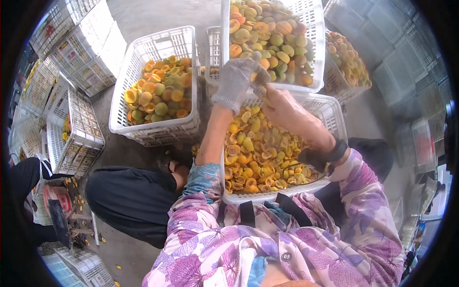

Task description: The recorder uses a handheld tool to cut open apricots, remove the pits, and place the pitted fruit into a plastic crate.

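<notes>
My left hand point(235, 79), in a grey knit glove, is raised over the crates with its fingers closed on something small and brownish that I cannot make out. My bare right hand point(288, 112) meets it, its fingers closed around a short, thin thing whose kind is blurred. Beneath both hands stands a white plastic crate point(340, 125) of halved, yellow-orange apricot-like fruit point(267, 148). Just beyond, a higher white crate point(313, 28) holds whole-looking and cut green-orange fruit point(279, 40). The right wrist wears a black band point(339, 150).
Left of my arm, another white crate point(117, 107) holds orange and green fruit point(160, 91). Stacked crates point(83, 52) rise at far left, and more fruit point(346, 60) fills a crate at right. A red-and-white bucket point(57, 196) and fruit scraps point(71, 184) are at lower left.
</notes>
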`<move>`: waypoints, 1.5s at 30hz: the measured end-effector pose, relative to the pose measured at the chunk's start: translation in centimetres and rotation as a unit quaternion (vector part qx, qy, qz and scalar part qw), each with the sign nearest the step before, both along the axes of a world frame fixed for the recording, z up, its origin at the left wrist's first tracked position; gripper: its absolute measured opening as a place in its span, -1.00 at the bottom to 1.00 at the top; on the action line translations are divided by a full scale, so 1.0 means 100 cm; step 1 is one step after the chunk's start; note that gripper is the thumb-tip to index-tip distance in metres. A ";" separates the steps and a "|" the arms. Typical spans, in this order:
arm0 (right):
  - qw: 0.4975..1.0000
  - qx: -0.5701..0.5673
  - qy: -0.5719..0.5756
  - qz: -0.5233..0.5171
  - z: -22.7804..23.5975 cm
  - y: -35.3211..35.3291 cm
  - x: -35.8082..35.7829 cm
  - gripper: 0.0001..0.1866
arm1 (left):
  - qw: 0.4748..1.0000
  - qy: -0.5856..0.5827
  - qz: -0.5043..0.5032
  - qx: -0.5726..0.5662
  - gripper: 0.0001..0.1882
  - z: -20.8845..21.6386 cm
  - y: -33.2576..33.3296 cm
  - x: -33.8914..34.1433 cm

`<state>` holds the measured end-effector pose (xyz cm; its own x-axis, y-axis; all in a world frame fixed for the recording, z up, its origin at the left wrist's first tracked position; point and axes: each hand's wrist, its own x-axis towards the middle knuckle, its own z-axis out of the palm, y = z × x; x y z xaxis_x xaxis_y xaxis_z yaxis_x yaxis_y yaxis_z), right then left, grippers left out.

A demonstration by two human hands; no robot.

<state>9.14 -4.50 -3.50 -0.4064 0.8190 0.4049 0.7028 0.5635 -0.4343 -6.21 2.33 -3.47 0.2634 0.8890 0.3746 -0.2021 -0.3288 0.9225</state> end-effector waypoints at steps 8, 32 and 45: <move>0.796 -0.521 0.308 -0.009 0.051 -0.021 -0.010 -0.85 | 0.899 -0.389 0.063 -0.192 -0.59 -0.007 -0.015 0.025; 0.733 -0.632 0.248 0.042 0.058 -0.045 0.025 -0.79 | 0.965 -0.173 -0.166 -0.110 -0.54 0.012 -0.037 0.017; 0.792 -0.096 -0.576 0.178 -0.026 -0.026 0.103 -0.89 | 0.777 -0.518 -0.101 -0.343 -0.59 -0.093 0.055 -0.068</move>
<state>19.39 -7.13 -6.08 -0.6352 0.5712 -0.5198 0.5069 0.8161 0.2774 -13.01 7.79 -12.75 0.2969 0.9527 -0.0645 -0.9364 0.3037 0.1757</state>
